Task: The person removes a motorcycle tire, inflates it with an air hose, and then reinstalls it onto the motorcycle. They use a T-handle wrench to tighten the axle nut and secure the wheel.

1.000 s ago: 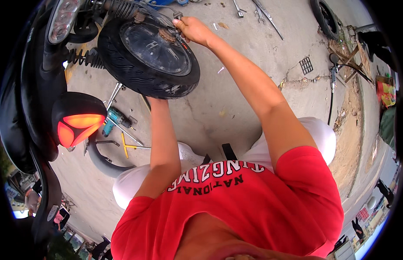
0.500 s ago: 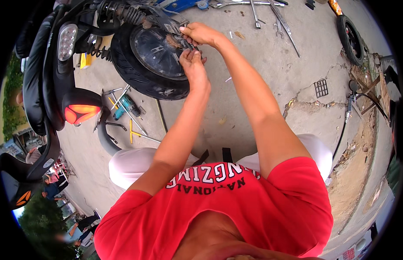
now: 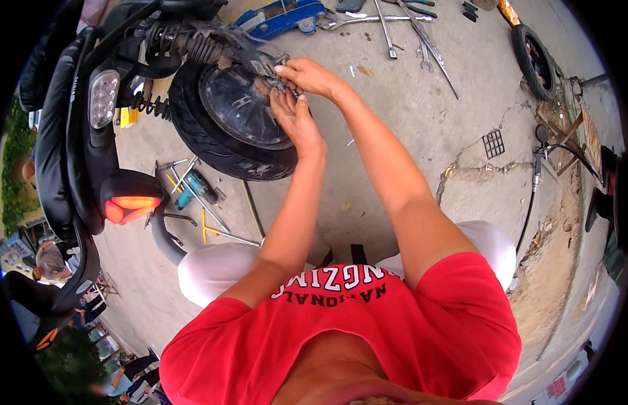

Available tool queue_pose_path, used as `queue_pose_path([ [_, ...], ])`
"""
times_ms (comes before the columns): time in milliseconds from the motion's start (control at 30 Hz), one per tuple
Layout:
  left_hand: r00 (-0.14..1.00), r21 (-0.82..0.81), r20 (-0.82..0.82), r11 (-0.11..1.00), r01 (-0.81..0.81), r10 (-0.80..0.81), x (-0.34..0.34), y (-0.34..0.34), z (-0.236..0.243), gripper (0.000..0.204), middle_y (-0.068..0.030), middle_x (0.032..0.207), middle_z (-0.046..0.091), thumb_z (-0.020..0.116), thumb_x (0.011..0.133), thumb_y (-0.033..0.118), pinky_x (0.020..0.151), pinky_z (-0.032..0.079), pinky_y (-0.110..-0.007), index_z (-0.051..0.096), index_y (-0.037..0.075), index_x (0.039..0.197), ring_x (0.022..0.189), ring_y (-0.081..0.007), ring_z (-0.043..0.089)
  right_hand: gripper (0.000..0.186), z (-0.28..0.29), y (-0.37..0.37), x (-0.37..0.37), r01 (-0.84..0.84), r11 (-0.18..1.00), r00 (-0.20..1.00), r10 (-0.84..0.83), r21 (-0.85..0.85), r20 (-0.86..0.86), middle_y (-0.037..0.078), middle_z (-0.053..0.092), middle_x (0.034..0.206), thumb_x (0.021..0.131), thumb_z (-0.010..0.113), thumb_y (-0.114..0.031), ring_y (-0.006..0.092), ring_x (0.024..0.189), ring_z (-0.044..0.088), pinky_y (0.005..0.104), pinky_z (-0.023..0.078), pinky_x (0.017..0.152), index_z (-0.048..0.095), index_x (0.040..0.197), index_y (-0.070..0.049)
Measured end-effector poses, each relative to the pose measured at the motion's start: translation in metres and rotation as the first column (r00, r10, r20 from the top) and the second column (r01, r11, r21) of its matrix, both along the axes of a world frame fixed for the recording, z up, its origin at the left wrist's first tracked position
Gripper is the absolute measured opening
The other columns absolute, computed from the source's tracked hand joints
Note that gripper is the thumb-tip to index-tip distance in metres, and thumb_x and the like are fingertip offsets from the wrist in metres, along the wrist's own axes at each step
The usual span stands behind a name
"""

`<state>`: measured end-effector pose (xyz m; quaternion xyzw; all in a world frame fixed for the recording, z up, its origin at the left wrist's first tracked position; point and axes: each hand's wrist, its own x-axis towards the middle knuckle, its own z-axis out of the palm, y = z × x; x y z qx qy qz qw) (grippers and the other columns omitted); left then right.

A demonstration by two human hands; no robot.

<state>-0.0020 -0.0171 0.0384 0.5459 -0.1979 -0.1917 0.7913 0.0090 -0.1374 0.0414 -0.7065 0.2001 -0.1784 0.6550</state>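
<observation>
A wheel with a black tyre [image 3: 226, 160] and a dark, dusty hub cover [image 3: 236, 108] stands at the rear of a black scooter [image 3: 54, 148]. My left hand [image 3: 297, 123] is by the right side of the hub, its fingers stretched out along the axle area and the thumb apart. Just beyond it, my right hand [image 3: 312, 77] is closed, thumb and fingers pinched at the dark metal bracket [image 3: 265, 64] beside the hub. What the right fingers hold is too small to make out. A coil spring shock absorber [image 3: 206, 48] lies just behind the wheel.
A blue floor jack [image 3: 277, 19] stands beyond the wheel. Wrenches [image 3: 425, 57] and a long bar [image 3: 435, 48] lie farther right. A teal power drill [image 3: 199, 185] and yellow-handled tools [image 3: 204, 226] lie left of my knees. A loose tyre [image 3: 533, 62] and an air hose [image 3: 530, 196] are at right.
My left fingers have straightened from a bent pinch and now lie along the hub side. My right hand stays pinched at the bracket. The view has shifted slightly.
</observation>
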Motion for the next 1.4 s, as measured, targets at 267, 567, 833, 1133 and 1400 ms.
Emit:
queue_pose_path([
  [267, 0.987, -0.052, -0.158, 0.998, 0.026, -0.034, -0.001, 0.006, 0.014, 0.066, -0.0132, 0.148, 0.027, 0.049, 0.088, 0.006, 0.106, 0.029, -0.038, 0.020, 0.001, 0.147, 0.133, -0.0233, 0.034, 0.045, 0.007, 0.004, -0.002, -0.004, 0.997, 1.000, 0.006, 0.073, -0.030, 0.003, 0.056, 0.067, 0.095, 0.055, -0.043, 0.0117, 0.059, 0.051, 0.0282, 0.043, 0.054, 0.061, 0.080, 0.000],
  [567, 0.993, -0.023, -0.064, 0.995, 0.095, -0.097, 0.000, 0.007, 0.029, 0.067, -0.0121, 0.147, 0.031, 0.048, 0.088, 0.004, 0.111, 0.023, -0.040, 0.019, -0.001, 0.148, 0.136, -0.0228, 0.030, 0.052, -0.007, 0.010, -0.001, 0.190, 0.976, 0.982, -0.190, -0.106, 0.010, 0.014, 0.064, 0.080, 0.090, 0.059, -0.047, 0.0256, 0.074, 0.061, 0.0366, 0.050, 0.069, 0.062, 0.096, 0.004],
  [833, 0.999, 0.063, 0.045, 0.998, -0.021, 0.018, -0.003, 0.014, 0.014, 0.063, -0.0223, 0.152, 0.022, 0.045, 0.089, -0.004, 0.111, 0.029, -0.035, 0.018, -0.008, 0.146, 0.139, -0.0293, 0.030, 0.057, -0.025, 0.011, 0.005, 0.248, 0.962, 0.967, -0.239, -0.112, 0.090, 0.020, 0.066, 0.097, 0.089, 0.060, -0.049, 0.0300, 0.090, 0.062, 0.0370, 0.048, 0.082, 0.061, 0.108, 0.004],
  [1133, 0.988, 0.032, -0.129, 0.996, 0.085, -0.081, 0.005, 0.008, 0.008, 0.069, -0.0190, 0.153, 0.021, 0.046, 0.088, -0.005, 0.109, 0.030, -0.035, 0.013, -0.007, 0.148, 0.142, -0.0265, 0.025, 0.056, -0.022, 0.007, 0.006, 0.148, 0.986, 0.983, -0.155, 0.072, 0.100, 0.018, 0.067, 0.099, 0.089, 0.062, -0.047, 0.0220, 0.091, 0.061, 0.0345, 0.047, 0.082, 0.063, 0.106, 0.006],
  [1400, 0.978, -0.052, -0.179, 0.993, 0.104, -0.111, 0.008, 0.005, 0.011, 0.073, -0.0197, 0.155, 0.015, 0.046, 0.086, -0.006, 0.113, 0.025, -0.036, 0.008, -0.006, 0.149, 0.144, -0.0278, 0.019, 0.053, -0.018, 0.010, 0.002, 0.159, 0.987, 0.986, -0.159, 0.006, 0.046, 0.014, 0.064, 0.101, 0.092, 0.057, -0.046, 0.0208, 0.094, 0.061, 0.0345, 0.049, 0.080, 0.060, 0.108, 0.004],
])
